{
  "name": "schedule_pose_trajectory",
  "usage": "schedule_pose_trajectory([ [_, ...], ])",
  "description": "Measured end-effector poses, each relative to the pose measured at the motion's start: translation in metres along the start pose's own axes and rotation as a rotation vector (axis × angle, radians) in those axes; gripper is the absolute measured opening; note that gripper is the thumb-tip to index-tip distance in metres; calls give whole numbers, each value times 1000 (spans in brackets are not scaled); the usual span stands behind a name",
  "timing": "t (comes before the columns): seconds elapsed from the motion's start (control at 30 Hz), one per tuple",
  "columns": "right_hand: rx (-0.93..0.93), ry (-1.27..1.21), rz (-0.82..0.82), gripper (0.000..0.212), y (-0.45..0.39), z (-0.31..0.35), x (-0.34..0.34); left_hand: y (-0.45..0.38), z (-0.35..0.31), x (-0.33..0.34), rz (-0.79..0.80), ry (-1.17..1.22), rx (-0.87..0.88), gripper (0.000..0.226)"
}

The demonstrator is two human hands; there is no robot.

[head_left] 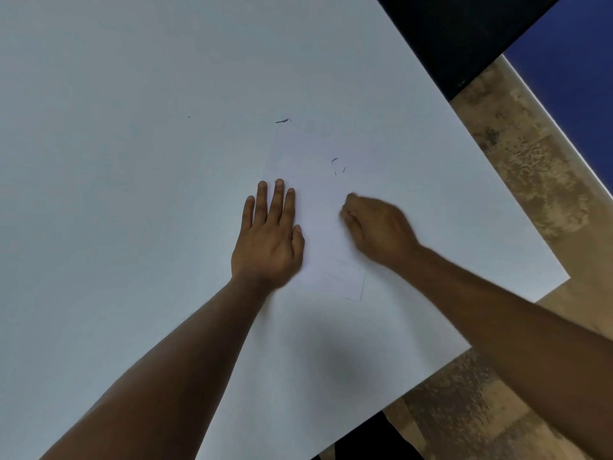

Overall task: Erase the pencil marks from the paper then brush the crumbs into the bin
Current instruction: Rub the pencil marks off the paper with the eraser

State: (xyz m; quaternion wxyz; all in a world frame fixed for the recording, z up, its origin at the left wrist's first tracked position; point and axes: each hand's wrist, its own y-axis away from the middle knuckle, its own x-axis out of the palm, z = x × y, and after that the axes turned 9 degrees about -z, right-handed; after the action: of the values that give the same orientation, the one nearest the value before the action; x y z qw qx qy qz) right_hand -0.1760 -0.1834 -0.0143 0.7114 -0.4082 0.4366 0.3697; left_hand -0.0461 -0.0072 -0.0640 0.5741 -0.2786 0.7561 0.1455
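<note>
A white sheet of paper [320, 197] lies on the white table [132, 167], hard to tell apart from it. My left hand [268, 234] presses flat on the sheet's left edge, fingers straight. My right hand [378, 227] is blurred on the sheet's right side, its fingers curled tight at the tips as if pinching something small. Whatever it pinches is hidden under the fingers. A few dark eraser crumbs [335, 162] lie on the paper above my right hand. A longer crumb [283, 121] sits on the table just past the sheet's top edge. No bin is in view.
The table's right edge runs diagonally from the upper right to the bottom. Beyond it is mottled brown floor [530, 167]. A black surface [464, 38] and a blue panel [577, 68] fill the top right corner. Tiny specks [189, 117] dot the table at mid-left.
</note>
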Motion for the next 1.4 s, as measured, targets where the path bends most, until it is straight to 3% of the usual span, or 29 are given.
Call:
schedule_pose_trajectory([
  [0.1,-113,-78,90,20,18,51,11,1,0,-1,0,-5,16,65],
  [0.2,-208,-20,85,8,18,43,13,2,1,-1,-1,-7,27,65],
  [0.33,-51,211,5,7,-4,-25,-2,2,0,-1,-2,-1,35,65],
  [0.4,28,195,13,20,-11,-43,-11,2,-1,-1,0,-2,31,65],
  [0.57,7,36,-40,20,6,4,-4,0,-1,-2,1,11,14,65],
  [0.67,-98,-4,40,7,28,57,13,1,-1,-3,12,-1,26,65],
  [0.7,-123,-25,69,11,32,64,15,2,0,-3,18,-10,30,65],
  [0.8,-141,44,103,20,25,39,13,2,0,-2,6,-10,35,65],
  [0.93,36,206,40,7,2,-25,-7,2,0,-2,5,-5,32,65],
  [1.0,71,166,18,19,-2,-36,-11,1,-1,-2,5,-10,32,66],
  [1.1,62,59,-40,26,6,-18,-9,2,-1,-2,5,-14,25,66],
  [1.23,-59,-12,-20,6,28,48,7,1,-1,-2,9,-19,27,66],
  [1.33,-128,-58,62,27,35,61,16,2,0,-2,20,-31,34,66],
  [1.4,-119,24,45,24,32,37,15,2,-1,-2,14,-27,36,66],
])
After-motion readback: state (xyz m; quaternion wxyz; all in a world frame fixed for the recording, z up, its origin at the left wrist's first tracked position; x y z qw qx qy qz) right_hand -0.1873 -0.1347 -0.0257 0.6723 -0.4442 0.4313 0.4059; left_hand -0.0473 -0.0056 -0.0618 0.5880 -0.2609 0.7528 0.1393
